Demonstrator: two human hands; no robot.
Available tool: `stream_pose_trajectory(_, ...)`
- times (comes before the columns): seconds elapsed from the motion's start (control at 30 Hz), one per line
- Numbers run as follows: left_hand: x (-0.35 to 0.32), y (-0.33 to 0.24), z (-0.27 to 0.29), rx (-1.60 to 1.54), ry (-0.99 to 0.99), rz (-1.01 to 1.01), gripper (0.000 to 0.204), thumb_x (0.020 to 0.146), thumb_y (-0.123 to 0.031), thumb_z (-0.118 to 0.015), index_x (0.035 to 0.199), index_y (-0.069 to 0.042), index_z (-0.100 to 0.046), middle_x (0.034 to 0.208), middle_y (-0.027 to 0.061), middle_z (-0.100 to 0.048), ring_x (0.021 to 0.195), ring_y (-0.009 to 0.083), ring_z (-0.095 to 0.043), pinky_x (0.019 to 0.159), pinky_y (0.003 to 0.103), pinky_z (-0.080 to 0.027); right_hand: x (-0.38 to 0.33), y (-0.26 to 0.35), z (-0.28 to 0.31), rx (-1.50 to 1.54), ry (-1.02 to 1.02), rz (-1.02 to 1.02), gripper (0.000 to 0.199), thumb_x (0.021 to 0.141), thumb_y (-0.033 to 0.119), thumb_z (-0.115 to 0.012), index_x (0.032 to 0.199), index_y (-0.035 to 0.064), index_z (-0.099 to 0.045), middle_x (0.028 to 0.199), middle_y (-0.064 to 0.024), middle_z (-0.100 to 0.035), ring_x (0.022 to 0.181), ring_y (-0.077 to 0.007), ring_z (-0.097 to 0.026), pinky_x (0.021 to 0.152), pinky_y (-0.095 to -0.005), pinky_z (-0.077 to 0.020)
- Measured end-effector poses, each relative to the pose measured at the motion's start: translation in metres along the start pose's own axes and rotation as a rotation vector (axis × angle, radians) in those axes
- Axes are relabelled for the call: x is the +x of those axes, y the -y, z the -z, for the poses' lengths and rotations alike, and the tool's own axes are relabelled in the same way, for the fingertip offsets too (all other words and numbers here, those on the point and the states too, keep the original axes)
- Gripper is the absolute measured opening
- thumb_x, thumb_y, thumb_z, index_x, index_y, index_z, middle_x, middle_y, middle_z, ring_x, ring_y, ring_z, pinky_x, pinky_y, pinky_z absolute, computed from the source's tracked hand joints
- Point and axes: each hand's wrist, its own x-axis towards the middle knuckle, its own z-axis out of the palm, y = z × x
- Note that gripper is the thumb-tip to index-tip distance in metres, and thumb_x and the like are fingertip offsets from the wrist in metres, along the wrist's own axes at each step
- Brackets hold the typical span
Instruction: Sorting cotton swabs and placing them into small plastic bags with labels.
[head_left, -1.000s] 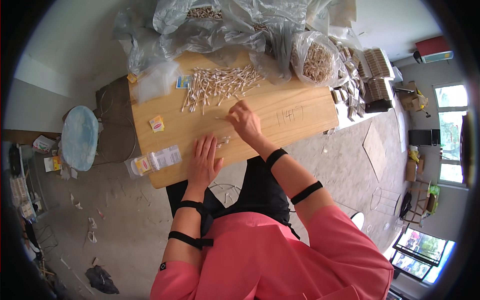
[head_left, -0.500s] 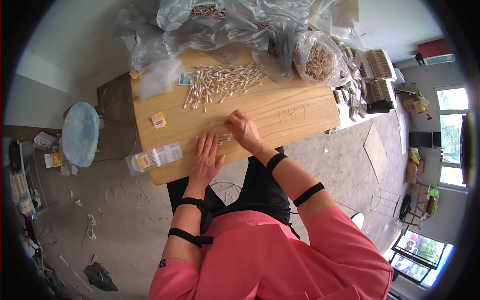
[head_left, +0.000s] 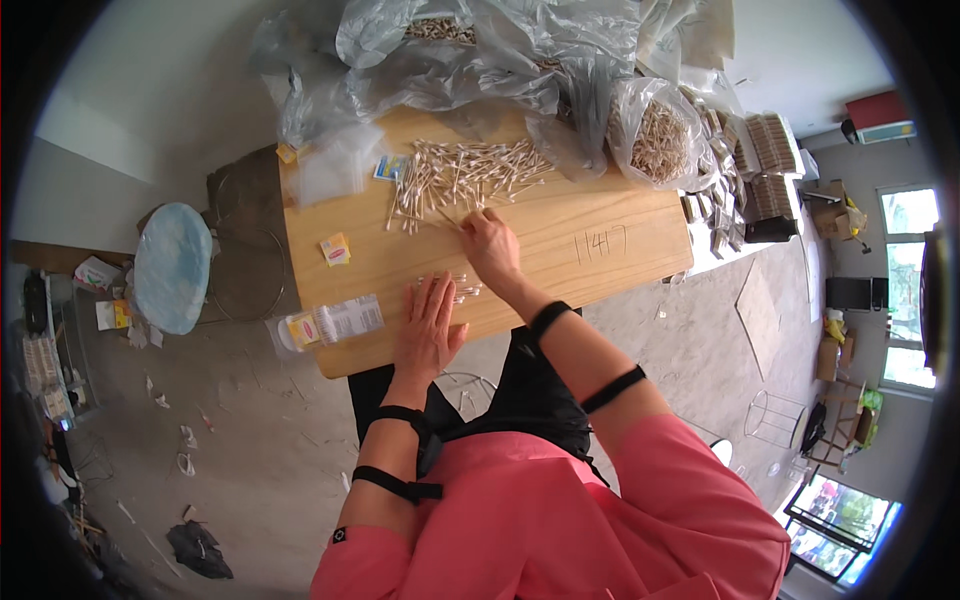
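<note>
A loose pile of cotton swabs lies at the far middle of the wooden table. My right hand is at the near edge of this pile, its fingers pinched on a cotton swab whose thin stick shows by the fingertips. Flat on the tabletop rests my left hand, fingers stretched out. Beside its fingertips lies a small row of swabs, partly covered by the hand. To the left is a clear packet holding swabs and a yellow card.
Yellow cards, a blue card and a stack of clear plastic bags lie on the table's left part. Grey plastic sheeting and a bag of swabs line the far edge. A round blue stool stands left.
My right hand has moved away from the small row toward the far pile. My left hand stays flat by the row. The whole view has shifted slightly.
</note>
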Motion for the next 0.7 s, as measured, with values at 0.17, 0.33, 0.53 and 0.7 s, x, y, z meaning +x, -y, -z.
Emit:
stream_pose_trajectory(0.17,-0.001,0.002,0.001,0.059,0.015,0.002,0.074,0.084,-0.036,-0.065,0.144,-0.001,-0.038,0.154,0.0079,-0.031,0.145,0.0282,-0.024,0.121,0.052,-0.015,-0.031,-0.026,0.027,0.112,-0.038,0.045,0.011,0.087,0.017,-0.062,0.093,0.0096,-0.067,0.091,-0.0091,-0.063,0.081,-0.0314,-0.065,0.068,-0.0415,-0.0525)
stream_pose_trajectory(0.33,0.001,0.0,0.001,0.059,-0.001,-0.001,0.074,0.084,-0.035,-0.065,0.145,-0.001,-0.038,0.154,0.0078,-0.031,0.144,0.0283,-0.025,0.12,0.052,-0.016,-0.038,-0.018,0.027,0.126,-0.037,0.209,0.009,0.087,0.015,-0.064,0.094,0.0103,-0.068,0.094,-0.0082,-0.062,0.081,-0.0309,-0.065,0.069,-0.0419,-0.0522)
stream_pose_trajectory(0.53,0.003,-0.003,0.003,0.04,-0.005,-0.011,0.075,0.083,-0.033,-0.066,0.145,-0.002,-0.038,0.154,0.0073,-0.031,0.144,0.028,-0.026,0.12,0.051,-0.017,-0.019,-0.02,0.023,-0.051,0.023,0.351,0.008,0.087,0.016,-0.067,0.092,0.0092,-0.065,0.094,-0.0069,-0.061,0.082,-0.0304,-0.064,0.068,-0.0405,-0.0512)
stream_pose_trajectory(0.7,0.002,-0.002,0.003,0.027,-0.011,-0.007,0.075,0.082,-0.032,-0.067,0.144,-0.002,-0.038,0.154,0.007,-0.031,0.144,0.0277,-0.026,0.12,0.05,-0.018,-0.021,-0.02,0.027,0.006,-0.024,0.345,0.009,0.086,0.016,-0.065,0.09,0.008,-0.064,0.094,-0.0074,-0.059,0.088,-0.0296,-0.062,0.069,-0.0418,-0.052)
